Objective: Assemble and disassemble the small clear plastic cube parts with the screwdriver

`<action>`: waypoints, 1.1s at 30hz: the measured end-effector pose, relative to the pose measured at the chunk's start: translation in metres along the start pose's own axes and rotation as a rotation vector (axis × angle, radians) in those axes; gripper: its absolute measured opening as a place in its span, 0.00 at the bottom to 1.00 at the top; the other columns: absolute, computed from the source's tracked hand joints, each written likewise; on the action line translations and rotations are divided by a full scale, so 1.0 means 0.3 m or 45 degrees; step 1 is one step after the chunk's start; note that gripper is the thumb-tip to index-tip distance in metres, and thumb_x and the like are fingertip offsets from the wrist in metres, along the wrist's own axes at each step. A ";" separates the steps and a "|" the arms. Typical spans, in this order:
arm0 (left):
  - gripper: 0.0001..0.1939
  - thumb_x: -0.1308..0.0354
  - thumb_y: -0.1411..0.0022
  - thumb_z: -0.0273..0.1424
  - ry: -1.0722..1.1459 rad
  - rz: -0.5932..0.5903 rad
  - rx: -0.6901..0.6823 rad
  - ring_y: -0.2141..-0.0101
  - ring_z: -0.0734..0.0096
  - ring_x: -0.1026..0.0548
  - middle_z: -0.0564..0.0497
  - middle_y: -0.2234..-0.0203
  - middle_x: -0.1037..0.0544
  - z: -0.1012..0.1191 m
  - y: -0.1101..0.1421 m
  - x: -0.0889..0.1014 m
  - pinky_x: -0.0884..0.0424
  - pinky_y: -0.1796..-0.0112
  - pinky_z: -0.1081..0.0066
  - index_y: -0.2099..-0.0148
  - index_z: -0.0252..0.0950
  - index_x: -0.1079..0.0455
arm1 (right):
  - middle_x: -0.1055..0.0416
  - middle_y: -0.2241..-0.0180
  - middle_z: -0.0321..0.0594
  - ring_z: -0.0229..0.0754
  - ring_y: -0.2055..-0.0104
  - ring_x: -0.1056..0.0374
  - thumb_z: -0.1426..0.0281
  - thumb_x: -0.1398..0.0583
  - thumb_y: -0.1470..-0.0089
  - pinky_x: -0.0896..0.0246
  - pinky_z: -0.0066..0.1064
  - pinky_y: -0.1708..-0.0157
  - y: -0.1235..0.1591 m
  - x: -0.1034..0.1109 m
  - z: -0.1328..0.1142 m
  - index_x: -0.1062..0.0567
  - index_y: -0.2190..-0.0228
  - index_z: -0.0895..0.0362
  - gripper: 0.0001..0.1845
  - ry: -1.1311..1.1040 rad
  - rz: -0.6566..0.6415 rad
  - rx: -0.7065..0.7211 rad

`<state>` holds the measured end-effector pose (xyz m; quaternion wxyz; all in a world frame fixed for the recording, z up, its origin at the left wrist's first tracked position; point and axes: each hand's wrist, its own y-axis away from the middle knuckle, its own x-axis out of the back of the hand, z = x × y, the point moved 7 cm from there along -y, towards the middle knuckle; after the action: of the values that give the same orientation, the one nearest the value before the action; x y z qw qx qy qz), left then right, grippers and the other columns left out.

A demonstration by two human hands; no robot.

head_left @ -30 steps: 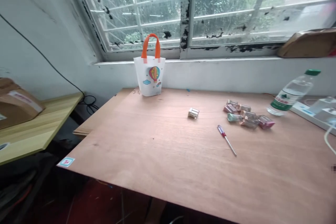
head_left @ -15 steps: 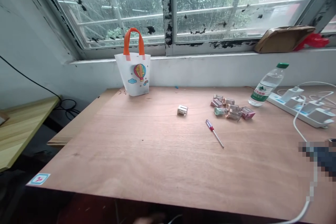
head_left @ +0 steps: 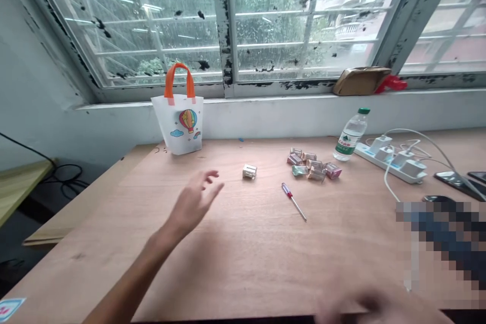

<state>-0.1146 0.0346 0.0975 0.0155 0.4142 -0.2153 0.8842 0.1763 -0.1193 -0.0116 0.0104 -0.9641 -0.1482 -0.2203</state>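
My left hand [head_left: 195, 198] reaches over the table from the lower left, fingers apart and holding nothing. Just beyond its fingertips, to the right and apart from them, lies a small boxy silvery-beige object [head_left: 249, 172] whose kind I cannot make out. A screwdriver [head_left: 293, 201] with a clear, red-collared handle rests farther right. Behind it is a loose cluster of several small wrapped packets [head_left: 316, 168] in brown, pink and green. My right hand [head_left: 375, 306] is low at the front edge, smeared by motion, with its fingers unclear.
A white bag [head_left: 178, 131] with orange handles stands at the back left. On the right are a water bottle [head_left: 350, 136], a white power strip [head_left: 391, 164] with chargers and cables, and phones [head_left: 457, 182]. A brown box [head_left: 360, 82] sits on the windowsill.
My left hand has come in over the table, and my right hand has appeared at the lower right. The view has turned right, so the table things sit farther left.
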 end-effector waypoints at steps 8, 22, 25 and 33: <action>0.27 0.43 0.36 0.32 -0.090 -0.181 -0.226 0.40 0.48 0.31 0.36 0.40 0.29 -0.092 -0.276 -0.461 0.35 0.41 0.49 0.36 0.34 0.37 | 0.30 0.44 0.54 0.52 0.50 0.28 0.69 0.44 0.37 0.32 0.48 0.47 -0.688 0.093 -0.138 0.33 0.39 0.56 0.26 0.357 0.742 0.342; 0.23 0.33 0.47 0.31 0.906 -0.360 -0.068 0.50 0.56 0.21 0.44 0.51 0.19 -0.134 -0.294 -0.484 0.27 0.46 0.57 0.48 0.35 0.26 | 0.25 0.50 0.45 0.44 0.59 0.29 0.66 0.39 0.41 0.33 0.35 0.57 -0.862 0.080 0.001 0.26 0.48 0.55 0.20 -0.069 0.314 0.515; 0.22 0.34 0.46 0.31 0.903 -0.303 -0.080 0.49 0.57 0.22 0.44 0.50 0.20 -0.123 -0.286 -0.473 0.28 0.44 0.57 0.48 0.35 0.25 | 0.25 0.49 0.45 0.43 0.61 0.30 0.66 0.38 0.42 0.33 0.36 0.58 -0.851 0.085 0.002 0.26 0.48 0.55 0.20 -0.085 0.369 0.502; 0.24 0.38 0.41 0.39 0.665 -0.378 -0.058 0.49 0.53 0.23 0.42 0.51 0.20 -0.143 -0.287 -0.390 0.28 0.45 0.56 0.45 0.34 0.27 | 0.31 0.74 0.34 0.36 0.80 0.41 0.56 0.39 0.43 0.44 0.28 0.80 -0.871 0.096 0.050 0.29 0.46 0.58 0.27 -0.336 0.315 0.334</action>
<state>-0.0514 0.1473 0.0185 0.2088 0.1990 -0.1608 0.9439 0.1317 0.1397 -0.0247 0.1432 -0.9858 -0.0563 -0.0680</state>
